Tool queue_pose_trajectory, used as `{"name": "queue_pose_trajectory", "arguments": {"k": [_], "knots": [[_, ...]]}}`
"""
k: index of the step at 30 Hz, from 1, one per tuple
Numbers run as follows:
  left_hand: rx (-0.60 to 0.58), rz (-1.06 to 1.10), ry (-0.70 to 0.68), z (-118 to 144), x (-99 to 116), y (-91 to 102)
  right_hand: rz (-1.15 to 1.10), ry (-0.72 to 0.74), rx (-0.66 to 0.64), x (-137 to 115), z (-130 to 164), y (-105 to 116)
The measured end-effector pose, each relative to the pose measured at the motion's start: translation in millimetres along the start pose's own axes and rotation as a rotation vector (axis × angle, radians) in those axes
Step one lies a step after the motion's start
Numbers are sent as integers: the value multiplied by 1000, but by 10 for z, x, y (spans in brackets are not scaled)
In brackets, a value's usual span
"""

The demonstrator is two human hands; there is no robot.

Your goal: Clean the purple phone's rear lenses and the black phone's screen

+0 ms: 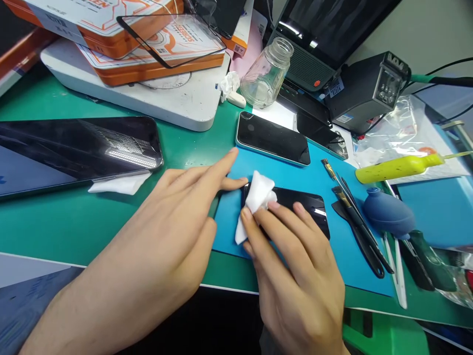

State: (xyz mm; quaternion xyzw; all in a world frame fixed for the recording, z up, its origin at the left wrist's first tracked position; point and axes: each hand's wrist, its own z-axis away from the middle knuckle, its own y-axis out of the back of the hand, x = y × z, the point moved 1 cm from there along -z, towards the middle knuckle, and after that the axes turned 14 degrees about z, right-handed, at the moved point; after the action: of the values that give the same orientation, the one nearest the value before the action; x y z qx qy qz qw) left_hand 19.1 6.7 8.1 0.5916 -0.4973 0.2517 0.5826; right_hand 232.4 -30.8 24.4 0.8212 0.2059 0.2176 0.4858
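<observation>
A black smartphone [306,202] lies on a blue mat [354,261] in front of me. My right hand [295,261] presses a folded white wipe [260,190] onto the phone's left part, the fingers closed on it. My left hand [181,217] is stretched out at the phone's left end, one fingertip at its upper left corner and the index finger pointing forward. Nothing shows in that hand. Another phone [273,138] with a pale edge lies just behind, screen up.
A large dark tablet [125,143] rests at the left on a white tissue [120,183]. Brushes [343,197], a blue air blower [388,212], a yellow-green bottle [399,168] and tweezers [399,276] lie at the right. A glass jar [268,74] and orange boxes [155,69] stand behind.
</observation>
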Motion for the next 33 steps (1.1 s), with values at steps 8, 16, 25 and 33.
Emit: {"name": "queue_pose_trajectory", "arguments": {"k": [8,16,25,33], "knots": [[3,25,4,17,4,28,41,42,-21,-1,-21,15],[13,46,1,7,18,-3,57,98,-53,67,-95,-18],[63,-32,-23,34,14,-33,6,55,-53,124,-277,-43],[53,-74,-62,19,-4,-52,-47,36,-57,164,-336,-110]]}}
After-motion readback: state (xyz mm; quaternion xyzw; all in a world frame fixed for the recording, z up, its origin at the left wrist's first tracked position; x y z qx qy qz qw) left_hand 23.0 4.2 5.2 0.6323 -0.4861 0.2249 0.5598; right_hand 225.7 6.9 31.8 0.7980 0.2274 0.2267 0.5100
